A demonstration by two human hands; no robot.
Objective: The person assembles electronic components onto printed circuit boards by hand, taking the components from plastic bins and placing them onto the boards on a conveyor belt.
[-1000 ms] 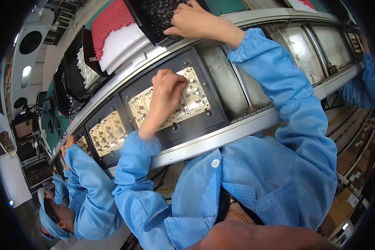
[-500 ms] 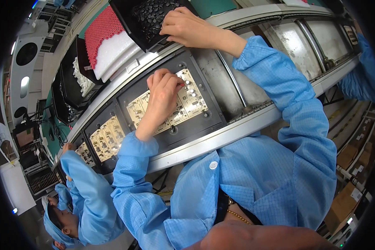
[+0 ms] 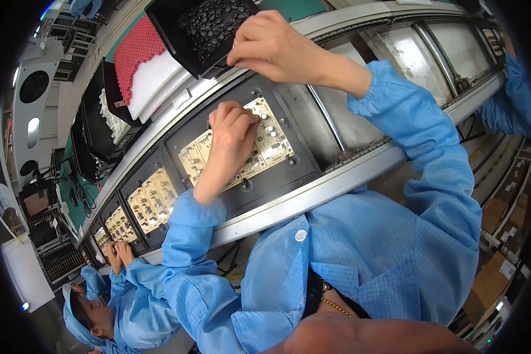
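Observation:
A cream circuit board (image 3: 277, 144) with small components and white-topped cylinders lies in a black tray (image 3: 304, 162) on the conveyor. Over its middle is my left hand (image 3: 233, 138), fingers bent and pinched at the board's upper part, beside the cylinders. Whatever those fingertips hold is too small to make out. My right hand (image 3: 277, 50) hovers by the near right corner of a black bin (image 3: 203, 69) full of small black disc-like parts (image 3: 209, 26). Its fingers are closed in a pinch, and their contents are hidden.
Left of the bin lie a heap of red parts (image 3: 137, 56) and white foam sheets (image 3: 156, 79). More black bins (image 3: 103, 88) follow farther left. Further boards (image 3: 152, 200) sit along the conveyor, where a co-worker's hands (image 3: 119, 253) touch one. Metal rails (image 3: 330, 121) cross the conveyor at right.
My right hand has drawn back from over the black parts to the bin's corner. My left hand stays at the board, shifting slightly. The co-worker's hands have moved nearer along the conveyor.

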